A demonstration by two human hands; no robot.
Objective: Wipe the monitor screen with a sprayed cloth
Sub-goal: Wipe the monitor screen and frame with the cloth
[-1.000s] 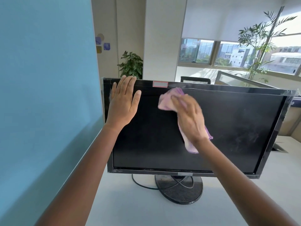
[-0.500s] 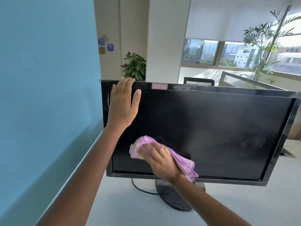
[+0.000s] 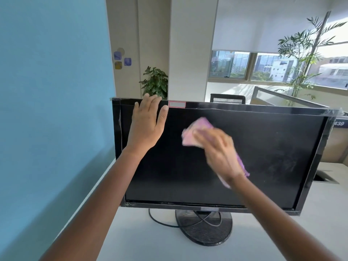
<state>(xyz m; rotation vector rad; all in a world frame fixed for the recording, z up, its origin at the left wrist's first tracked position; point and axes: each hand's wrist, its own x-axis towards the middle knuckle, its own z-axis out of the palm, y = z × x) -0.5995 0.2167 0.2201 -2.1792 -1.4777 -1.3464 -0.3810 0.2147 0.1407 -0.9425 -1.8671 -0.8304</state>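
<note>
L hand (image 3: pixel 146 121) flat, fingers straight, pointing up, on top-left corner of monitor (image 3: pixel 169 204). R hand (image 3: pixel 219 153), blurred, fingers bent over bunched pink cloth (image 3: pixel 194 129), pressing it to upper-centre screen (image 3: pixel 263 157); cloth tail sticks out past wrist. Monitor upright, long axis L–R, faces person, on round stand (image 3: pixel 205 233) on white tabletop (image 3: pixel 146 242).

White number (image 3: pixel 339 123) reading "439" is showing on dark blue-grey surface just past right edge of monitor (image 3: pixel 263 147); bezel may be hiding further characters to its left. Red-bordered label (image 3: pixel 177 104) is sitting on monitor's top bezel, grey field showing nothing legible. Small mark (image 3: pixel 209 209) on bottom bezel is blurring beyond reading. Coloured stickers (image 3: pixel 122 58) on far wall: too small to read.
</note>
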